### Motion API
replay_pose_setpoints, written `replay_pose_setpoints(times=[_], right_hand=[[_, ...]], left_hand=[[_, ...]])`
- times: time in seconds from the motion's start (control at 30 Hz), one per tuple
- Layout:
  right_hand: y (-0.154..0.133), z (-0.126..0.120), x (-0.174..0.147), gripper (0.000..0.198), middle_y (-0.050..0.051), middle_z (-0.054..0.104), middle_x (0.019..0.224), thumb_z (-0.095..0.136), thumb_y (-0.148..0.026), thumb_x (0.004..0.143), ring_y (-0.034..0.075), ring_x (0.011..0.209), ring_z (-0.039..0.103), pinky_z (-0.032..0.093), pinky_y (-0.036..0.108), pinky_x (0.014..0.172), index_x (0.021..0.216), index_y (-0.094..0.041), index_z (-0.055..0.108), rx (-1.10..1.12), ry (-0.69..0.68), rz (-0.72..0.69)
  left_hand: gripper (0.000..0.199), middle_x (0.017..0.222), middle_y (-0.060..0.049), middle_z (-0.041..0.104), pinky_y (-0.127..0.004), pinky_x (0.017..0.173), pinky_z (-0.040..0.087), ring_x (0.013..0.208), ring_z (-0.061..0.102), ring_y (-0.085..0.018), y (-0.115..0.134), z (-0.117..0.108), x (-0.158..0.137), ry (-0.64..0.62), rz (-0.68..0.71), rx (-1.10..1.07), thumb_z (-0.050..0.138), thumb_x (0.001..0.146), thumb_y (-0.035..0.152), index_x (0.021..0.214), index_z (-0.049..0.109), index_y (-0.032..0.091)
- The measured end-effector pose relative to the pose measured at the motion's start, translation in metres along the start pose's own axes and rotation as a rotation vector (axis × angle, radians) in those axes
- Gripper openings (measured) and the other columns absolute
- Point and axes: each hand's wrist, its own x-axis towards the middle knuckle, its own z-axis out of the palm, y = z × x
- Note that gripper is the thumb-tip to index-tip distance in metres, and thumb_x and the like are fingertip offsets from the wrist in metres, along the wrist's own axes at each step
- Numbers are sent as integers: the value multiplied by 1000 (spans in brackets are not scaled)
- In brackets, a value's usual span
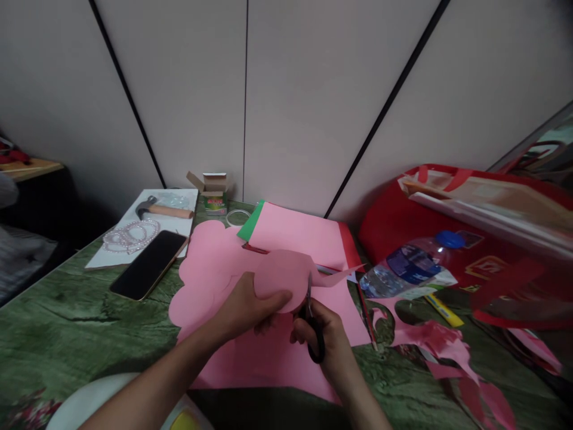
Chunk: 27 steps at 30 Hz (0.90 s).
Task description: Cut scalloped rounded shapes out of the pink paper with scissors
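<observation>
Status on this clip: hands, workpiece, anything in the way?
Left hand gripping rounded pink paper. Right hand on scissors, blades at paper's right edge. Paper strip trailing rightward; nothing visibly blocking blades.

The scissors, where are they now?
In the head view, just right of centre: the scissors are in the right hand, blades at the right edge of the pink piece the left hand holds.

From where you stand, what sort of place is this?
Probably a small craft corner: the right hand holds scissors, the left hand holds a pink paper piece, and pink offcuts lie on the green table.
</observation>
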Motion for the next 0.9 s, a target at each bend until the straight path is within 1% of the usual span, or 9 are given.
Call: replay_pose_setpoints(times=[0.3,0.57,0.7,0.9], right_hand=[[2,-2,1,18,-5,47,58,66,-28,66,11,53,47,35,23,49,66,-17,52,-2,7,-13],[5,-2,2,24,-6,44,57,69,-30,62,10,52,41,31,22,49,65,-17,50,56,-9,-11],[6,-3,3,24,-6,43,57,69,-31,62,11,53,42,31,23,50,67,-17,50,68,-15,-5],[2,-3,1,21,-6,44,58,66,-32,66,11,53,46,32,23,50,68,-17,50,15,-19,-7]], left_hand=[[35,32,3,44,-18,27,29,27,41,-8,2,0,0,8,-25,40,56,71,35,43,51,13],[34,33,2,45,-18,26,29,26,40,-8,4,1,-1,0,-49,49,55,70,32,43,51,14],[32,34,2,45,-18,26,29,26,41,-8,3,1,-1,-11,-34,43,55,71,31,44,51,14],[33,32,3,44,-18,27,29,26,40,-8,5,0,-2,-16,-27,41,55,70,32,43,51,13]])
